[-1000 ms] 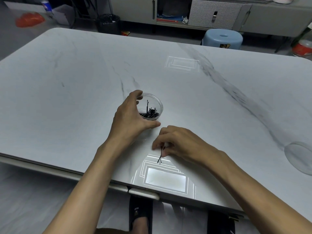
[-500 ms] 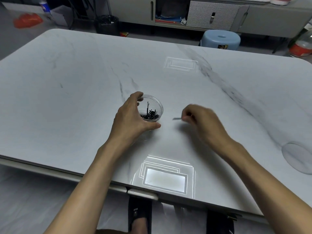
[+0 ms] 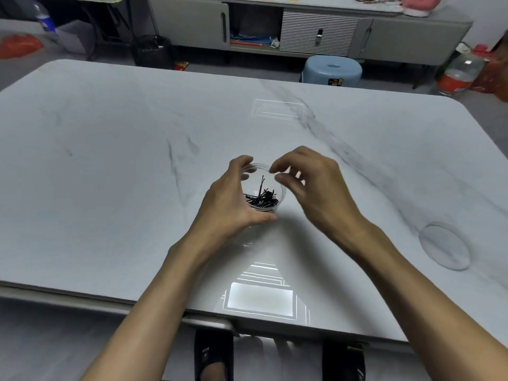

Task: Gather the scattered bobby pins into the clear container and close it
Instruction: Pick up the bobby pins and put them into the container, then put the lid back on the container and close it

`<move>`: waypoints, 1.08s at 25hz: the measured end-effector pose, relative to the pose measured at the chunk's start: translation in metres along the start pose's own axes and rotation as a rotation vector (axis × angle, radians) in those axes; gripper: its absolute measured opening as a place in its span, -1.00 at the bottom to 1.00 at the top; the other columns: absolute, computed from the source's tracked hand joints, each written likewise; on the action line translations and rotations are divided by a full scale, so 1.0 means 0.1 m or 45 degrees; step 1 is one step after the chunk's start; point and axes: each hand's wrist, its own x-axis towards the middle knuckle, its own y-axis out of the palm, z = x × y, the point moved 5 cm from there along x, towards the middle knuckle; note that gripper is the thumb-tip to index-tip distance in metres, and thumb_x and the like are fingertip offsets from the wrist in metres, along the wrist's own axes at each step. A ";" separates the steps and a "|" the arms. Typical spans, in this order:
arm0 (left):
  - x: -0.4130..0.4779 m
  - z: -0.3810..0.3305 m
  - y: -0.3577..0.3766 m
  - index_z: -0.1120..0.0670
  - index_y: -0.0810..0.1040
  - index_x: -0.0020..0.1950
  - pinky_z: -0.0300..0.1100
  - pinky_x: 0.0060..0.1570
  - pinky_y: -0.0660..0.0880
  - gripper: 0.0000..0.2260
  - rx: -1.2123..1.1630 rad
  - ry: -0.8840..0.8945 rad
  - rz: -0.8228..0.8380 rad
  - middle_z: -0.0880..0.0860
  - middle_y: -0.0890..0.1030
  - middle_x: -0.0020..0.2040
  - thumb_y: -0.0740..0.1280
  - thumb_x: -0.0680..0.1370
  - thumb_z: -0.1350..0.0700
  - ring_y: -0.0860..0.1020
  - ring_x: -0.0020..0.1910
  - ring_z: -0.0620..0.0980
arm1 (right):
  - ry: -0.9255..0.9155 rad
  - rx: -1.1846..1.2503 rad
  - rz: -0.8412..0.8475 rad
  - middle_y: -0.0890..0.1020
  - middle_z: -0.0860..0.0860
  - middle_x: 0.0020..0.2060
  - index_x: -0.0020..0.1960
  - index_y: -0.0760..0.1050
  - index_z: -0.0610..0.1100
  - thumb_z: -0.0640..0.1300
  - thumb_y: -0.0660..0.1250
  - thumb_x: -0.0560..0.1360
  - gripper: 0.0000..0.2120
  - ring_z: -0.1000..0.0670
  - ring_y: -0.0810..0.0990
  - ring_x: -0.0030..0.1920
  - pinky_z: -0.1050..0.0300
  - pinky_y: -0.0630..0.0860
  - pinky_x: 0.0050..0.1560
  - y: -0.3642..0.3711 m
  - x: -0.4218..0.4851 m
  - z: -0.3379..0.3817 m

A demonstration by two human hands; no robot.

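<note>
A small clear round container (image 3: 281, 192) stands on the white marble table (image 3: 110, 188), a little nearer than its middle. Several black bobby pins (image 3: 262, 200) lie in it, and one stands upright. My left hand (image 3: 229, 204) wraps around the container's left side and holds it. My right hand (image 3: 313, 188) hovers over the container's right rim, thumb and forefinger tips close together; no pin shows between them. The clear round lid (image 3: 444, 246) lies flat on the table far to the right. I see no loose pins on the table.
A bright lamp reflection (image 3: 261, 298) lies near the table's front edge. Beyond the far edge stand a blue stool (image 3: 332, 71), a black bin (image 3: 152, 50) and a low grey cabinet (image 3: 302, 28). My feet in black slippers (image 3: 213, 356) show below.
My right hand picked pins up near the front edge, carried them left and away from me, and now sits over the container's rim. My left hand has kept its hold on the container.
</note>
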 end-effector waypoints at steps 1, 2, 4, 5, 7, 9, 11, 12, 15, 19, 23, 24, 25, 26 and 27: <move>0.00 -0.05 0.05 -0.03 0.25 0.41 -0.22 0.17 0.39 -0.05 -0.006 0.004 0.005 -0.14 0.50 0.27 0.62 0.10 -0.08 0.46 0.24 -0.15 | 0.075 -0.073 0.000 0.60 0.04 -0.12 -0.02 0.61 -0.04 -0.20 0.42 0.46 -0.87 0.08 0.53 -0.18 0.18 0.44 -0.08 -0.13 -0.03 -0.11; 0.01 -0.10 0.11 -0.03 0.25 0.39 -0.25 0.14 0.38 -0.06 -0.014 0.008 0.015 -0.15 0.50 0.26 0.61 0.10 -0.08 0.46 0.23 -0.16 | 0.181 -0.171 0.029 0.61 0.05 -0.09 0.01 0.60 0.00 -0.14 0.42 0.45 -0.85 0.04 0.55 -0.12 0.11 0.45 -0.06 -0.27 -0.07 -0.25; 0.01 -0.20 0.25 -0.04 0.24 0.37 -0.29 0.10 0.36 -0.08 -0.028 0.015 0.044 -0.18 0.50 0.24 0.62 0.12 -0.06 0.45 0.22 -0.18 | 0.474 -0.433 0.162 0.59 0.04 0.05 0.12 0.54 0.06 0.00 0.44 0.41 -0.72 -0.03 0.55 0.07 0.07 0.41 -0.02 -0.56 -0.25 -0.62; 0.01 -0.24 0.32 -0.04 0.23 0.36 -0.30 0.09 0.36 -0.09 -0.030 0.019 0.062 -0.18 0.50 0.24 0.62 0.13 -0.05 0.45 0.22 -0.19 | 0.645 -0.582 0.264 0.55 0.01 0.15 0.20 0.49 0.08 0.06 0.46 0.38 -0.59 -0.07 0.51 0.17 0.04 0.38 0.02 -0.70 -0.37 -0.83; -0.01 -0.34 0.48 -0.04 0.22 0.36 -0.27 0.10 0.37 -0.10 -0.022 0.036 0.110 -0.18 0.49 0.26 0.62 0.14 -0.05 0.45 0.23 -0.19 | 0.995 -0.796 0.464 0.40 -0.07 0.33 0.37 0.34 0.08 0.16 0.51 0.31 -0.30 -0.18 0.37 0.32 -0.05 0.37 0.12 -0.99 -0.67 -1.22; -0.04 -0.42 0.61 -0.05 0.22 0.35 -0.24 0.12 0.39 -0.11 -0.002 0.052 0.150 -0.19 0.48 0.26 0.61 0.14 -0.07 0.45 0.23 -0.19 | 1.246 -0.861 0.592 0.29 -0.12 0.40 0.47 0.20 0.05 0.19 0.56 0.24 -0.08 -0.25 0.28 0.37 -0.13 0.35 0.22 -1.19 -0.97 -1.50; -0.07 -0.50 0.74 -0.06 0.23 0.33 -0.24 0.12 0.39 -0.12 -0.004 0.059 0.178 -0.20 0.47 0.26 0.60 0.13 -0.08 0.45 0.23 -0.20 | 1.348 -0.825 0.661 0.28 -0.12 0.39 0.49 0.14 0.06 0.20 0.56 0.22 -0.03 -0.26 0.31 0.34 -0.11 0.37 0.20 -1.27 -1.20 -1.69; -0.08 -0.53 0.80 -0.06 0.23 0.33 -0.23 0.13 0.39 -0.13 -0.009 0.063 0.188 -0.20 0.47 0.25 0.60 0.13 -0.08 0.45 0.23 -0.20 | 1.355 -0.793 0.671 0.30 -0.11 0.37 0.48 0.14 0.07 0.20 0.54 0.23 -0.05 -0.25 0.34 0.31 -0.07 0.38 0.17 -1.28 -1.28 -1.75; -0.10 -0.60 0.93 -0.06 0.23 0.32 -0.21 0.14 0.41 -0.14 -0.016 0.062 0.219 -0.20 0.47 0.25 0.61 0.14 -0.05 0.45 0.24 -0.19 | 1.285 -0.786 0.642 0.35 -0.06 0.30 0.43 0.22 0.13 0.17 0.49 0.26 -0.18 -0.19 0.36 0.26 0.01 0.37 0.04 -1.29 -1.35 -1.82; -0.08 -0.66 1.02 -0.05 0.28 0.32 -0.22 0.15 0.40 -0.16 -0.071 0.062 0.212 -0.16 0.48 0.26 0.63 0.14 -0.01 0.46 0.22 -0.17 | 1.001 -0.395 0.360 0.41 -0.09 0.24 0.32 0.31 0.09 0.09 0.56 0.23 -0.26 -0.15 0.48 0.17 0.01 0.47 0.08 -1.24 -1.17 -1.72; -0.06 -0.75 1.11 -0.09 0.36 0.31 -0.30 0.12 0.41 -0.19 -0.155 0.083 0.233 -0.18 0.53 0.20 0.65 0.14 0.05 0.49 0.18 -0.22 | 0.769 0.973 -0.191 0.54 -0.13 0.11 0.16 0.32 0.02 0.05 0.59 0.18 -0.33 -0.07 0.64 0.09 -0.02 0.56 0.19 -1.14 -0.89 -1.31; -0.06 -0.77 1.13 -0.09 0.37 0.31 -0.30 0.12 0.42 -0.18 -0.176 0.086 0.254 -0.19 0.54 0.18 0.64 0.13 0.04 0.50 0.18 -0.23 | 0.720 1.145 -0.227 0.56 -0.14 0.09 0.14 0.32 0.01 0.03 0.58 0.19 -0.36 -0.06 0.64 0.10 0.00 0.54 0.23 -1.09 -0.85 -1.24; -0.06 -0.79 1.16 -0.10 0.36 0.32 -0.29 0.12 0.43 -0.18 -0.197 0.083 0.272 -0.22 0.55 0.17 0.63 0.12 0.03 0.50 0.17 -0.25 | 0.679 1.210 -0.232 0.58 -0.13 0.10 0.12 0.32 0.00 0.02 0.58 0.19 -0.38 -0.05 0.64 0.11 0.01 0.51 0.25 -1.03 -0.81 -1.19; -0.06 -0.80 1.17 -0.11 0.35 0.33 -0.28 0.11 0.44 -0.17 -0.219 0.068 0.282 -0.24 0.55 0.17 0.61 0.12 0.03 0.50 0.16 -0.28 | 0.645 1.211 -0.211 0.58 -0.12 0.13 0.12 0.31 0.01 0.01 0.57 0.20 -0.38 -0.05 0.64 0.13 0.02 0.49 0.27 -0.98 -0.79 -1.14; -0.06 -0.81 1.18 -0.12 0.33 0.31 -0.27 0.10 0.46 -0.18 -0.244 0.042 0.283 -0.25 0.54 0.16 0.61 0.13 0.03 0.50 0.15 -0.31 | 0.623 1.184 -0.181 0.58 -0.11 0.16 0.11 0.30 0.02 0.00 0.58 0.19 -0.38 -0.05 0.63 0.14 0.04 0.47 0.26 -0.94 -0.79 -1.11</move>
